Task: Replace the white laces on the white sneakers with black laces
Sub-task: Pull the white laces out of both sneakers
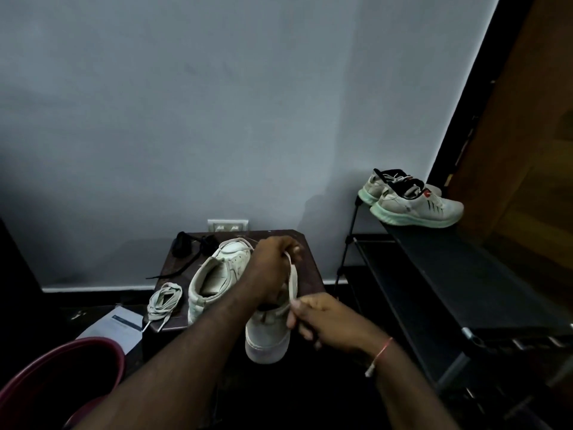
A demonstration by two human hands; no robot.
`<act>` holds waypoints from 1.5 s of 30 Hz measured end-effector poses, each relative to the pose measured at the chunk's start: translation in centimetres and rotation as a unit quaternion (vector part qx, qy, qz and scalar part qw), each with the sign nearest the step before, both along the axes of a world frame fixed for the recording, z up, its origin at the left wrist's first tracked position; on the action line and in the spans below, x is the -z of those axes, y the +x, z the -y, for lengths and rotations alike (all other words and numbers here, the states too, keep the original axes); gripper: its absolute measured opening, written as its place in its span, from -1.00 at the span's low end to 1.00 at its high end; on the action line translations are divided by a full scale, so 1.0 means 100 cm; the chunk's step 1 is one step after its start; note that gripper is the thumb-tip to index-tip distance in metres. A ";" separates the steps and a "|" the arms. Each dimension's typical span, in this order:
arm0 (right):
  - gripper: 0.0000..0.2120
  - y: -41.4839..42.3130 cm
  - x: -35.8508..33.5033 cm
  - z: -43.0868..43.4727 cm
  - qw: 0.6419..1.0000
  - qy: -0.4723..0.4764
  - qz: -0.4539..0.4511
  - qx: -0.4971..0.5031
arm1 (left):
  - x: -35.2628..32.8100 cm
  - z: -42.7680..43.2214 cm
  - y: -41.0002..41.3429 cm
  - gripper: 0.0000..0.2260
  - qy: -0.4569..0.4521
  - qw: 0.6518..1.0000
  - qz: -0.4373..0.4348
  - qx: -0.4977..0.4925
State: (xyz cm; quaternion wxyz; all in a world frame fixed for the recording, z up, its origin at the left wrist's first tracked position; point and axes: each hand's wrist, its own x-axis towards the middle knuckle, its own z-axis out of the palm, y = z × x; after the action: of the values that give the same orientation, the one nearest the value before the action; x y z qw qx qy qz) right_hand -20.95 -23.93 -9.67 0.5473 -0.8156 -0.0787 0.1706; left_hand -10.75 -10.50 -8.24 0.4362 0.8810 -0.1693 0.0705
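Observation:
Two white sneakers sit on a small dark wooden table (313, 271). The left sneaker (214, 280) has no lace in view. The right sneaker (268, 333) hangs over the table's front edge, heel toward me. My left hand (273, 262) reaches over it and pinches a white lace (293, 280) at its upper end. My right hand (322, 321) pinches the same lace lower down, beside the heel. A loose coiled white lace (162, 301) lies at the table's left front. Black laces (192, 246) lie bunched at the table's back left.
A black shoe rack (434, 274) stands to the right, with a pair of white running shoes (412, 203) on its top shelf. A maroon tub (55, 377) is at the lower left, papers (114, 327) beside it. A wall socket (228, 225) sits behind the table.

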 end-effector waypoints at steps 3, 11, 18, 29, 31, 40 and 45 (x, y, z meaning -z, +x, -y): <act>-0.66 -0.002 -0.030 -0.016 0.923 0.379 -0.045 -0.042 | 0.000 0.003 -0.002 -0.89 0.112 0.992 -0.006 0.057; -0.75 0.111 -0.004 0.001 0.886 -0.010 0.361 0.290 | 0.010 0.011 -0.008 -0.49 0.219 0.973 -0.056 0.044; -0.56 0.064 0.025 0.038 0.936 -0.339 0.043 0.085 | 0.018 0.013 -0.009 -0.64 0.255 0.967 -0.011 0.014; -0.77 0.102 0.014 0.007 0.870 0.109 0.321 0.358 | 0.029 0.009 -0.028 -0.54 0.274 0.956 0.105 0.025; -0.71 0.101 0.026 0.021 0.873 -0.196 0.346 0.282 | 0.033 0.008 -0.028 -0.61 0.276 0.954 0.119 0.023; -0.71 0.013 -0.006 0.031 0.795 0.565 -0.161 0.154 | 0.028 0.008 -0.021 -0.46 0.278 0.957 0.069 0.045; -0.69 0.081 -0.001 0.015 0.887 0.191 0.262 0.328 | 0.032 0.009 -0.024 -0.51 0.281 0.953 0.106 0.046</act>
State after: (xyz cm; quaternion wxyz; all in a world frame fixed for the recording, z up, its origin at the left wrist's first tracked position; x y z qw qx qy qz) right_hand -12.89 -25.41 -9.60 0.6769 -0.6892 0.0218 -0.2575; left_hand -13.13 -11.37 -11.43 0.1535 0.9465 -0.2682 0.0931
